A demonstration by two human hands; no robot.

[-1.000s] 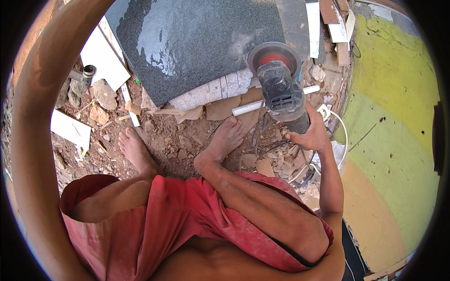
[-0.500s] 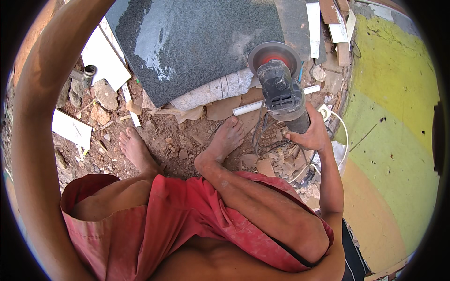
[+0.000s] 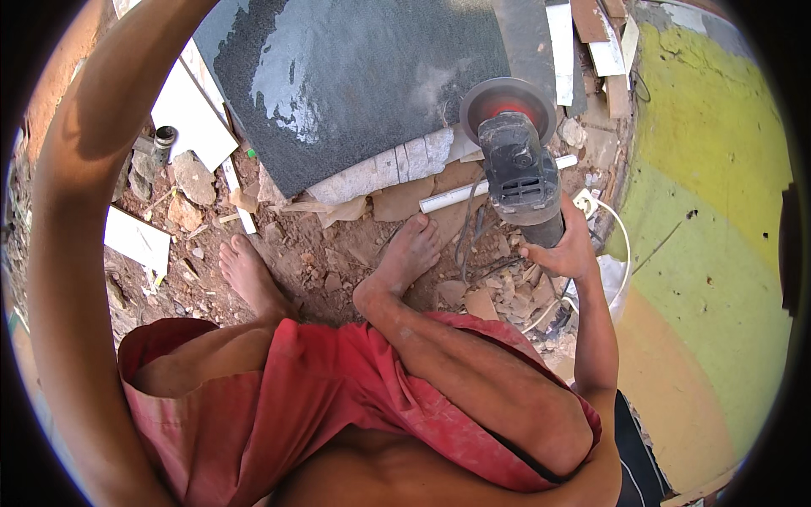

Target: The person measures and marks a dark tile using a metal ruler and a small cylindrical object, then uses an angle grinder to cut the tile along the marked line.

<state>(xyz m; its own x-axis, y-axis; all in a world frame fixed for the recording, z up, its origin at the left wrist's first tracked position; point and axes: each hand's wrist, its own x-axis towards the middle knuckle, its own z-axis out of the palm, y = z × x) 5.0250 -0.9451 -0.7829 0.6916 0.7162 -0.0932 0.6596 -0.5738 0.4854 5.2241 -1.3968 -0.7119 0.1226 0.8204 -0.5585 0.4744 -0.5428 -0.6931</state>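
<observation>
My right hand (image 3: 568, 245) is wrapped round the rear body of a black angle grinder (image 3: 517, 165). The grinder's round disc (image 3: 480, 106) shows a reddish middle and sits at the near right edge of a dark grey stone slab (image 3: 380, 76). Whether the disc touches the slab, I cannot tell. A wet, shiny patch covers part of the slab's left side. My left arm (image 3: 72, 228) reaches up along the left side, and its hand lies beyond the top edge, out of sight.
Under the slab's near edge lies a pale rough block (image 3: 384, 169). A white tube (image 3: 452, 198) rests behind the grinder. White cable and a socket (image 3: 585, 201) lie by my right wrist, next to a yellow-green panel (image 3: 693, 169). Rubble and white offcuts (image 3: 138, 239) surround my bare feet (image 3: 405, 253).
The grinder has shifted slightly right and a little toward me, still in my right hand. My left arm has moved slightly to the right.
</observation>
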